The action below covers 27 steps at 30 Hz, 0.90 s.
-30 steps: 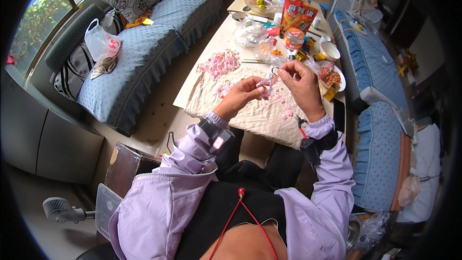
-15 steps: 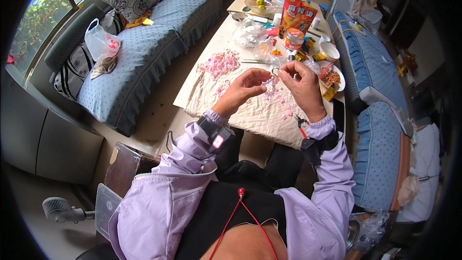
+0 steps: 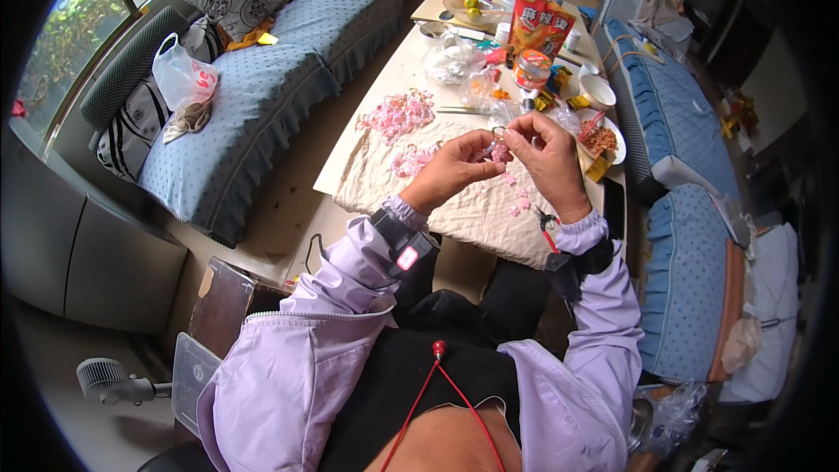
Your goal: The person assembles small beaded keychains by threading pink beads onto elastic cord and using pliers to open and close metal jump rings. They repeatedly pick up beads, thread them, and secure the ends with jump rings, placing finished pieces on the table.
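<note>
In the head view, the pink beaded piece (image 3: 499, 152) lies between the two hands, just below a small ring (image 3: 498, 132); its long axis is mostly hidden. The left hand (image 3: 464, 162) is nearly closed, fingertips on the beads; the right hand (image 3: 544, 157) pinches the ring's right side. Below, a cloth (image 3: 376, 188) on the tabletop (image 3: 398, 74) bears loose beads (image 3: 520, 204); red-handled pliers (image 3: 549, 232) rest beside the right wrist, clear of both hands' fingertips.
</note>
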Each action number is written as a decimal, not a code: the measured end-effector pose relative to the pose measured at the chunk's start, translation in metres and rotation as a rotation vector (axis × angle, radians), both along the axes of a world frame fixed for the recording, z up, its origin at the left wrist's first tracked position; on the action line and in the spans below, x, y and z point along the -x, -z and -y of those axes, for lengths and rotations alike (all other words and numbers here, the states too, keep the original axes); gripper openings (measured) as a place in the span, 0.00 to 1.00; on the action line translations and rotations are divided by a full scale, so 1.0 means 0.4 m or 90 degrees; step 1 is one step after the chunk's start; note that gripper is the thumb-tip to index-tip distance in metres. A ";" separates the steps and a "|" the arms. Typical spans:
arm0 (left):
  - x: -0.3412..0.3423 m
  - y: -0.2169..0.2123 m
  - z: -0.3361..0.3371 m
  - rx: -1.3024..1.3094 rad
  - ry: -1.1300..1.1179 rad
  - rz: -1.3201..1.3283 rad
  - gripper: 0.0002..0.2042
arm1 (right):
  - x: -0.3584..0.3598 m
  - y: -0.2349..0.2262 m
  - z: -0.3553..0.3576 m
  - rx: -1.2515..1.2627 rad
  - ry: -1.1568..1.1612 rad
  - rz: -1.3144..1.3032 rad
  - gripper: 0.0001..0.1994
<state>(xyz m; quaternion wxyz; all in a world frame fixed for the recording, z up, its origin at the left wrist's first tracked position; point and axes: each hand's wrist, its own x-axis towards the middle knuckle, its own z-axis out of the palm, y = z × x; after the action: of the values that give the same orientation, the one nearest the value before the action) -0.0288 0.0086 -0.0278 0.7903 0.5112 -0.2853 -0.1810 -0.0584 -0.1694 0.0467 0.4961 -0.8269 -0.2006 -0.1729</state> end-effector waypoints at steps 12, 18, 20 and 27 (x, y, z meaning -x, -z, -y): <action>-0.003 0.009 -0.019 -0.148 -0.121 0.114 0.21 | 0.000 0.007 0.005 0.024 0.014 0.031 0.07; -0.003 -0.055 -0.058 -0.134 -0.185 0.166 0.18 | 0.005 0.001 0.008 0.028 0.012 0.012 0.07; -0.003 -0.072 -0.061 -0.186 -0.212 0.204 0.14 | 0.005 0.002 0.007 0.024 -0.002 0.005 0.07; -0.007 -0.067 -0.045 -0.189 -0.212 0.202 0.06 | 0.006 0.016 0.014 0.069 -0.041 -0.007 0.07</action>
<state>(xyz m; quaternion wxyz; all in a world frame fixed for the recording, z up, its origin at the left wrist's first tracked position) -0.0260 0.0267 -0.0009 0.6709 0.6834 -0.2877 -0.0063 -0.0608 -0.1751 0.0404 0.4571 -0.8465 -0.2333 -0.1415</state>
